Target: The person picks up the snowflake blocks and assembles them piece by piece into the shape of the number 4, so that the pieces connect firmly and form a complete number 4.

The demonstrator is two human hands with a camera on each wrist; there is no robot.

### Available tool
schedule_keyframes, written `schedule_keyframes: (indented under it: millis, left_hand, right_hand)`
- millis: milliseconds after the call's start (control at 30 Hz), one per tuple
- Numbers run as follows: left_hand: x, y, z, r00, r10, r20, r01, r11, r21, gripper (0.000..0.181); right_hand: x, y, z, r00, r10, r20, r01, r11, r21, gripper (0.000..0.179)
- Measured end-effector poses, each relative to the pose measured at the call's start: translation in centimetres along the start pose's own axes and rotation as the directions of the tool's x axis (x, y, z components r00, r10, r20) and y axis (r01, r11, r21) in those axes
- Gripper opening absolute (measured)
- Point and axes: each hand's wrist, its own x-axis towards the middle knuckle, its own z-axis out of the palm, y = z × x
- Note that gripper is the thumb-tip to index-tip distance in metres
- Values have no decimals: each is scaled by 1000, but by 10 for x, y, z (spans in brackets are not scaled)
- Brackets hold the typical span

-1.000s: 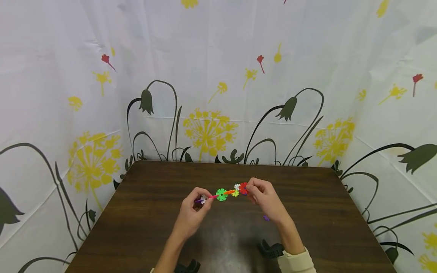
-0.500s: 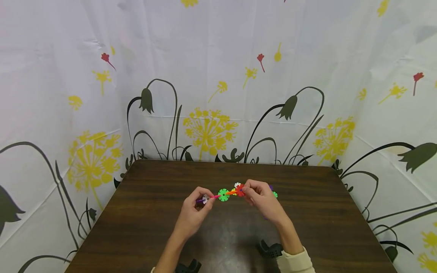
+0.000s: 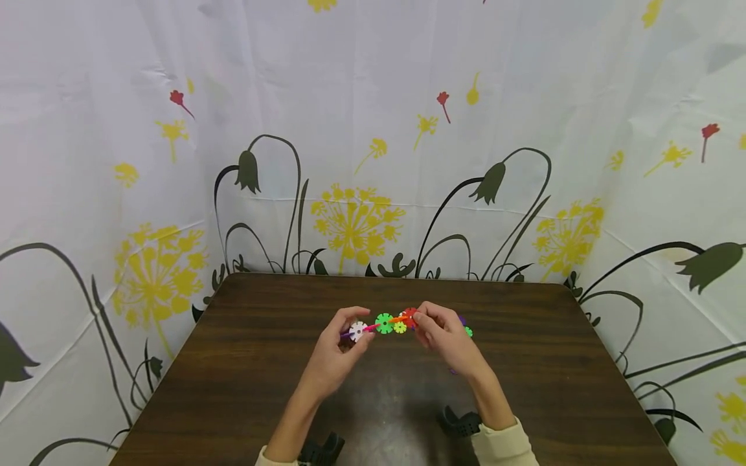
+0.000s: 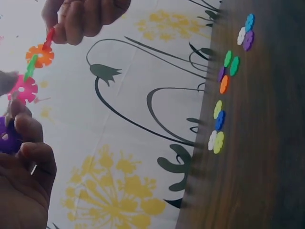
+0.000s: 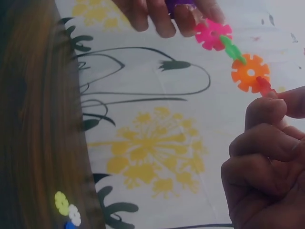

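A chain of slotted flower-shaped plastic discs is stretched between my hands above the table. My left hand [image 3: 332, 356] holds its left end, fingers and thumb around the white disc [image 3: 358, 331] and purple disc [image 4: 12, 143]. Beyond them follow a pink disc [image 5: 205, 33], a green disc [image 3: 384, 323] and an orange disc [image 5: 240, 71], slotted edge to edge. At the right end, my right hand [image 3: 445, 333] pinches the red disc [image 3: 410, 316] between thumb and forefinger. The fingertips partly cover the red disc in the right wrist view.
Several loose discs lie on the dark wooden table [image 3: 262, 375], among them a yellow disc [image 3: 399, 328] behind the chain and a green disc [image 3: 469, 332] beyond my right hand. A flower-printed curtain [image 3: 373, 129] hangs around the table's back and sides.
My left hand has risen slightly and its forefinger has lifted, so more of the white disc shows. My right hand has shifted a little left with the red disc.
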Motion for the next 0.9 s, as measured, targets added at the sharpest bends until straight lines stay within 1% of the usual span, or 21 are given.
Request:
schedule_keyframes:
  millis: [100, 200, 267, 300, 400, 467, 500, 567, 633, 700, 767, 833, 867, 900]
  left_hand:
    - [7, -3, -3, 1000, -14, -2, 14, 1000, 12, 32]
    - [12, -6, -8, 1000, -3, -22, 4, 1000, 13, 24]
    - [15, -7, -12, 999, 3, -45, -3, 1000, 8, 21]
    - [17, -7, -14, 998, 2, -58, -2, 1000, -2, 20]
    - [20, -8, -21, 996, -11, -89, 7, 999, -42, 17]
    - [22, -8, -25, 995, -27, -100, 20, 997, -72, 16]
    - [22, -8, -27, 994, -37, -103, 29, 996, -83, 15]
    - [23, -8, -30, 992, -64, -112, 53, 994, -100, 14]
    - [25, -6, -33, 987, -99, -126, 84, 989, -120, 13]
    - [28, -4, -35, 978, -157, -135, 136, 979, -154, 14]
    - [31, -3, -37, 964, -230, -136, 199, 958, -208, 17]
    - [34, -3, -38, 946, -302, -121, 262, 927, -268, 21]
    - [35, -3, -38, 936, -334, -110, 289, 909, -301, 22]
    - [36, -3, -38, 929, -357, -102, 306, 891, -334, 22]
  right_hand:
    - [4, 5, -2, 1000, 14, -5, -14, 1000, -18, 39]
    - [6, 13, -5, 1000, 20, 4, -20, 999, -28, 48]
    - [9, 23, -6, 999, 48, -6, -49, 998, -39, 52]
    - [11, 29, -6, 997, 74, -12, -74, 996, -39, 53]
    - [19, 51, -1, 986, 165, -32, -167, 981, -101, 42]
    - [25, 66, 4, 976, 213, -35, -216, 957, -196, 30]
    - [28, 73, 6, 973, 230, -29, -230, 943, -243, 24]
    - [35, 87, 12, 968, 249, -20, -239, 901, -363, 14]
    - [42, 100, 17, 967, 254, -7, -226, 846, -483, 14]
    - [49, 111, 19, 963, 271, -7, -224, 781, -584, 22]
    - [54, 120, 20, 954, 300, -17, -235, 711, -663, 27]
    - [57, 128, 19, 942, 333, -32, -255, 654, -712, 29]
    - [58, 130, 18, 936, 349, -40, -267, 633, -727, 30]
    - [57, 132, 17, 931, 361, -45, -277, 622, -733, 30]
